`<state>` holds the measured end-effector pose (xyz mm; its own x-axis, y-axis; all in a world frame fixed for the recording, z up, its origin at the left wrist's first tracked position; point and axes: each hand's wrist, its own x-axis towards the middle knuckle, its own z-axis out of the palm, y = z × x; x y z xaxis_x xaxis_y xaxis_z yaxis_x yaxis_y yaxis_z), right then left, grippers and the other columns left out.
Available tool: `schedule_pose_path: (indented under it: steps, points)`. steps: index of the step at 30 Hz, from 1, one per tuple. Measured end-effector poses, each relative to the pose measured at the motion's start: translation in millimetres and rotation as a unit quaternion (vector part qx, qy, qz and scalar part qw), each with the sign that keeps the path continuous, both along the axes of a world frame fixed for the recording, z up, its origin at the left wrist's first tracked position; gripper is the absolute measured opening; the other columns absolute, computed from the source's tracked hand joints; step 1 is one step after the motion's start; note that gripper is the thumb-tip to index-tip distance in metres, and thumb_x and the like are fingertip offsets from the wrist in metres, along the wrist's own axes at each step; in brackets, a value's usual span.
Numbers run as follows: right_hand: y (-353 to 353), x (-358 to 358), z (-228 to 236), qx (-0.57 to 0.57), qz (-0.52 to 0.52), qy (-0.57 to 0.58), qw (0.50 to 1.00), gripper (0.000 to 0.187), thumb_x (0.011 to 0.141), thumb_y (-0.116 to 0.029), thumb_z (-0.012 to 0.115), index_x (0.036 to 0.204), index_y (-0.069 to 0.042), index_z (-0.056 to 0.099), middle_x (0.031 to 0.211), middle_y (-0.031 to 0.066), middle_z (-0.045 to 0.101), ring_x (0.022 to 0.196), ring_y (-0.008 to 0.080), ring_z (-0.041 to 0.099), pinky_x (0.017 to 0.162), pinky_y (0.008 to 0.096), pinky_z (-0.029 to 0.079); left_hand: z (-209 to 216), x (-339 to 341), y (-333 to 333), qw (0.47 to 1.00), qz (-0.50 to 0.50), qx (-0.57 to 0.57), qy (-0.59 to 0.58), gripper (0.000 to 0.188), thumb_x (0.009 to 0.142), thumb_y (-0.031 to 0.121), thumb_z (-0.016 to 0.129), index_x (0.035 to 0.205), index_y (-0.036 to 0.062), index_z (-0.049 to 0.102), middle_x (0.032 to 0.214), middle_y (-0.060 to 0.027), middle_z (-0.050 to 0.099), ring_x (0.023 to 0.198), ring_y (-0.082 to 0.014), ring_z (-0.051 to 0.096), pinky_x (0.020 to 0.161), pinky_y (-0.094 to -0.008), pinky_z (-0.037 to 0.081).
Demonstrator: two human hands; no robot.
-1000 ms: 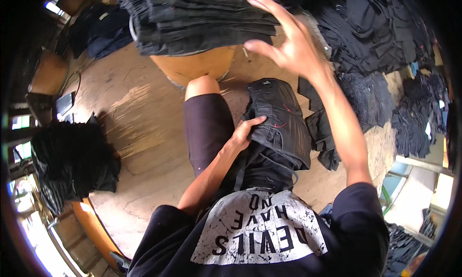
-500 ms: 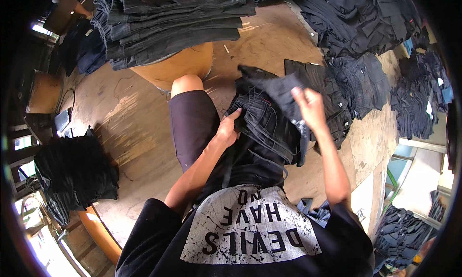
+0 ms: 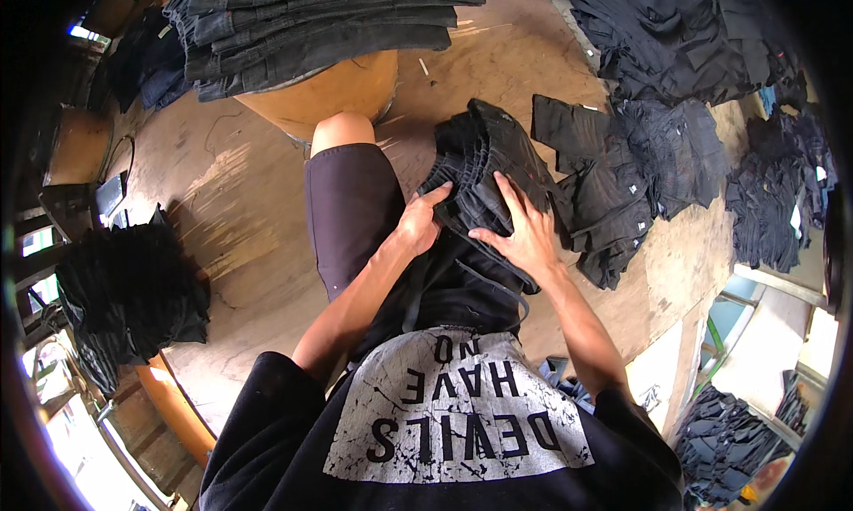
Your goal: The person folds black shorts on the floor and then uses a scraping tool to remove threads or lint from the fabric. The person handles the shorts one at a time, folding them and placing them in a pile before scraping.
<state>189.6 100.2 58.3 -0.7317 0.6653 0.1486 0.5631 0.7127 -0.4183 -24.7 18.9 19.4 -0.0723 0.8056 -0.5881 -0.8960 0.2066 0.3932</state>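
Note:
A small pile of folded black pants (image 3: pixel 498 160) with gathered elastic waistbands rests on my right thigh. My left hand (image 3: pixel 421 223) is closed on the waistband edge at the pile's left side, its thumb on top and the other fingers hidden. Across the near side of the pants lies my right hand (image 3: pixel 524 234), fingers spread and palm down, pressing on the cloth without grasping it. Just right of the pile, more folded black pants (image 3: pixel 613 200) are laid out on the wooden floor.
A tall stack of dark pants (image 3: pixel 329 31) sits on a round tan drum (image 3: pixel 329 89) ahead. A black bundle (image 3: pixel 133 293) stands at the left. Heaps of dark clothing (image 3: pixel 675 31) fill the far right. The plywood floor (image 3: pixel 249 218) spreads around my legs.
My right hand has come down from holding up a loose flap of black cloth and now lies flat on the pile. The left hand keeps its hold on the waistband.

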Motion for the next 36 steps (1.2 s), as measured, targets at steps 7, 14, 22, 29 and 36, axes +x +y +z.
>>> schedule_pose_path:
  steps: [7, 14, 22, 29, 36]
  points:
    - [75, 31, 37, -0.183, -0.111, 0.07, 0.974, 0.047, 0.109, -0.043, 0.069, 0.111, 0.004, 0.069, 0.078, 0.0251, 0.071, 0.061, 0.0357, 0.063, 0.064, 0.0442, 0.052, -6, -4, 4, 1.0, 0.006, -0.017, 0.004, 0.029, 0.111, 0.01, 0.064, 0.138, 0.0004, 0.067, 0.134, -0.0104, 0.074, 0.122, -0.0251, 0.071, 0.109, -0.0455, 0.058]
    - [-3, 20, 25, -0.063, -0.012, -0.113, 0.992, 0.079, 0.099, -0.055, 0.076, 0.154, -0.002, 0.054, 0.112, 0.0325, 0.075, 0.094, 0.0495, 0.077, 0.078, 0.0548, 0.061, -11, -2, 1, 1.0, 0.011, 0.007, -0.014, 0.03, 0.111, 0.011, 0.063, 0.139, -0.0008, 0.065, 0.137, -0.013, 0.072, 0.125, -0.027, 0.07, 0.113, -0.0472, 0.056]
    - [34, 30, 31, -0.254, -0.046, 0.022, 0.966, 0.085, 0.09, -0.05, 0.089, 0.152, 0.0, 0.06, 0.131, 0.0268, 0.076, 0.121, 0.0403, 0.075, 0.105, 0.0452, 0.058, 5, 2, 10, 0.999, -0.012, 0.029, 0.013, 0.039, 0.11, 0.007, 0.065, 0.147, -0.0012, 0.057, 0.138, -0.0129, 0.071, 0.123, -0.0271, 0.072, 0.11, -0.0482, 0.06]
    - [42, 35, 20, -0.204, -0.116, 0.014, 0.972, 0.05, 0.1, -0.038, 0.081, 0.127, 0.003, 0.07, 0.097, 0.0308, 0.077, 0.096, 0.0429, 0.081, 0.081, 0.0485, 0.06, 7, -3, 13, 1.0, -0.021, 0.02, 0.006, 0.065, 0.106, -0.005, 0.062, 0.165, 0.0142, 0.044, 0.144, -0.0077, 0.07, 0.127, -0.0247, 0.071, 0.107, -0.0442, 0.059]
    - [80, 24, 74, -0.005, -0.087, 0.029, 0.996, 0.035, 0.101, -0.022, 0.078, 0.127, 0.002, 0.073, 0.1, 0.0273, 0.079, 0.086, 0.044, 0.079, 0.077, 0.0481, 0.061, 8, -2, 1, 0.999, -0.03, 0.026, 0.015, 0.078, 0.106, -0.009, 0.057, 0.173, 0.0228, 0.034, 0.152, -0.006, 0.065, 0.136, -0.0246, 0.066, 0.115, -0.0464, 0.055]
